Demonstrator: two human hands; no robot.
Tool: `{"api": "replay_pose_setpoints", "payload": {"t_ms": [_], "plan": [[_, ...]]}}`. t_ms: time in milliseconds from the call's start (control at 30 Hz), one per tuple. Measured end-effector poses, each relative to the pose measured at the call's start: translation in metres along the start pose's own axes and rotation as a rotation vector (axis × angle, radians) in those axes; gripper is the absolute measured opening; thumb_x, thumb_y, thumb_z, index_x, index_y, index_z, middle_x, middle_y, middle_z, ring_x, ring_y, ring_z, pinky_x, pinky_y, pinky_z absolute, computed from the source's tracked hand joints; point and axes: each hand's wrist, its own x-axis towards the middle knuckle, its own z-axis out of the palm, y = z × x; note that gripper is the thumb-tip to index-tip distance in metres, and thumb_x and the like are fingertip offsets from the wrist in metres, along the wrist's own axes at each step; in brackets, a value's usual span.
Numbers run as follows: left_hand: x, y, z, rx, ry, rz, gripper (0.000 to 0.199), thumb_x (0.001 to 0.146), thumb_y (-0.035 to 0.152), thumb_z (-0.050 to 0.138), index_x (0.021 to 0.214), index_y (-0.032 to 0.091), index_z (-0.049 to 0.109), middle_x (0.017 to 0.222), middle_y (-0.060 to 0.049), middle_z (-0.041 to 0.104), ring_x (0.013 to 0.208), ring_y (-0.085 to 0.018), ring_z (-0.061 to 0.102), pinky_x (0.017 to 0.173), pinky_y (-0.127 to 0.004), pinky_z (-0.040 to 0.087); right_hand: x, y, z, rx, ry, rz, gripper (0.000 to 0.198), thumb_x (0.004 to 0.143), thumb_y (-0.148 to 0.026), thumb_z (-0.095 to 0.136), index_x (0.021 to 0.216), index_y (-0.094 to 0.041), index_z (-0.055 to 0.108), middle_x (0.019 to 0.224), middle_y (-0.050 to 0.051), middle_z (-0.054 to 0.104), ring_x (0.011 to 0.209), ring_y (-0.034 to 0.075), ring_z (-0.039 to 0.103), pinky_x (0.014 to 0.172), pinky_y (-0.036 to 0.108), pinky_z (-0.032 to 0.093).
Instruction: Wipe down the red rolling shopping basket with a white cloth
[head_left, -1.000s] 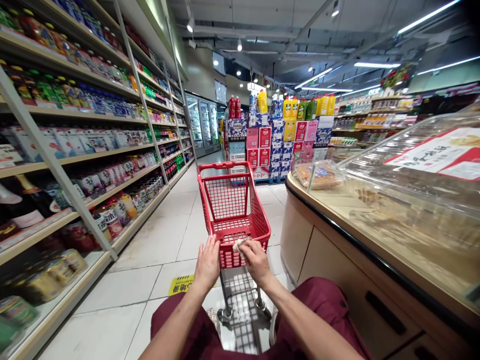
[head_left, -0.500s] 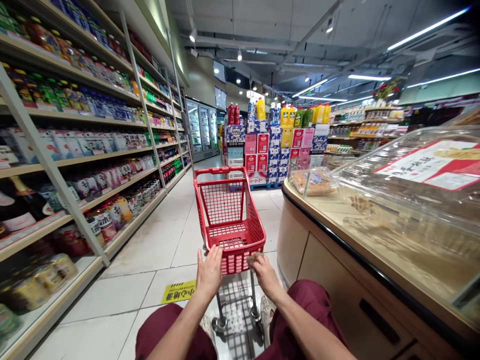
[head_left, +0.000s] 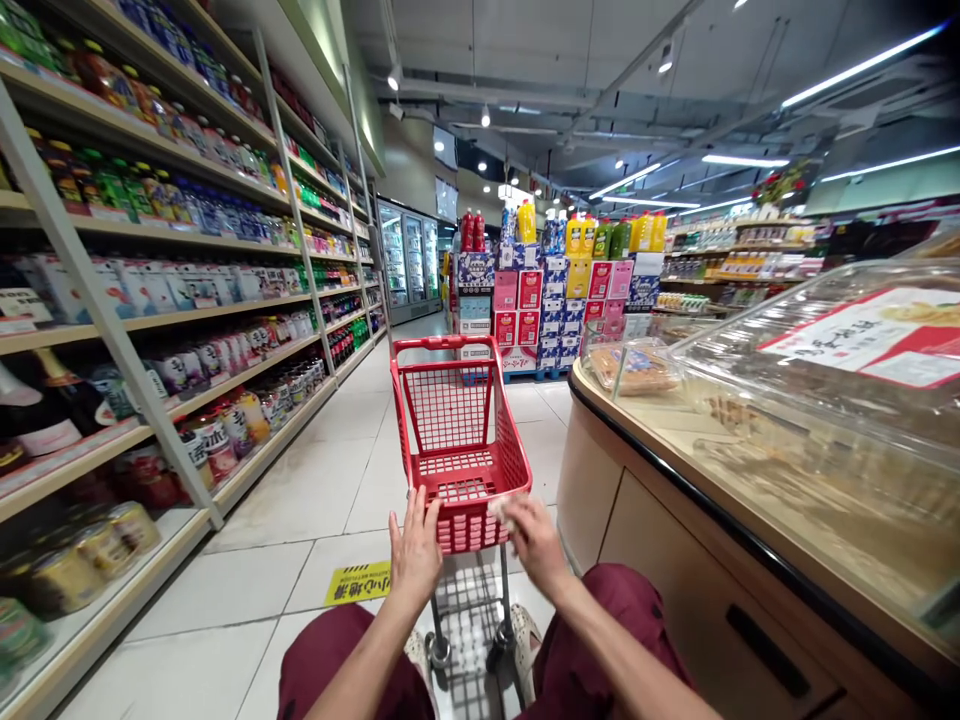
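In front of me stands a red shopping cart (head_left: pixel 457 470) with a plastic lattice basket and nothing in it. My left hand (head_left: pixel 414 548) lies with spread fingers at the left corner of the basket's near rim, seeming to touch it. At the right corner of that rim, my right hand (head_left: pixel 538 540) is closed on a small crumpled whitish cloth (head_left: pixel 504 508), pressed near the basket's edge. Some motion blur covers the right fingers, and most of the cloth is hidden in them. My knees flank the cart's metal legs and casters.
Shelves of bottles and cans (head_left: pixel 202 300) run along the left. A curved wooden counter (head_left: pixel 600 470) with clear plastic covers stands close on the right. Stacked drink cartons (head_left: pixel 525 310) rise ahead. A yellow wet-floor sticker (head_left: pixel 358 584) lies on the tiles.
My right hand has shifted slightly along the rim with the cloth, which shows lighter now. My left hand has moved slightly left, its fingers more spread. The cart has hardly moved.
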Motion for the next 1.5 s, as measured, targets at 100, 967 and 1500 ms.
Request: {"api": "replay_pose_setpoints", "payload": {"t_ms": [100,967,1500], "plan": [[-0.001,0.001,0.008,-0.017,0.031,-0.023,0.059,0.070,0.001,0.036,0.127,0.013,0.040,0.138,-0.014,0.036,0.130,-0.024,0.027,0.103,-0.053,0.026,0.027,-0.003,-0.002,-0.069,0.134,0.073,0.034,0.076,-0.010,0.044,0.106,-0.017,0.058,0.106,0.011,0.055,0.101,0.023,0.049,0.086,0.040,0.045],[-0.015,-0.024,0.024,-0.030,0.176,0.086,0.068,0.073,0.003,0.034,0.138,0.013,0.017,0.141,-0.015,0.031,0.131,-0.022,0.024,0.105,-0.049,0.025,0.020,-0.016,0.040,-0.217,0.043,-0.076,0.032,0.087,-0.013,0.037,0.109,-0.018,0.060,0.115,0.009,0.060,0.115,0.022,0.048,0.095,0.046,0.038],[-0.017,-0.018,0.015,0.064,0.135,0.065,0.061,0.074,0.003,0.034,0.135,0.008,0.025,0.140,-0.016,0.032,0.132,-0.023,0.024,0.106,-0.049,0.023,0.015,-0.008,0.042,-0.256,0.052,0.019,0.038,0.085,-0.007,0.034,0.114,-0.014,0.057,0.118,0.013,0.058,0.117,0.022,0.047,0.096,0.047,0.039]]}}
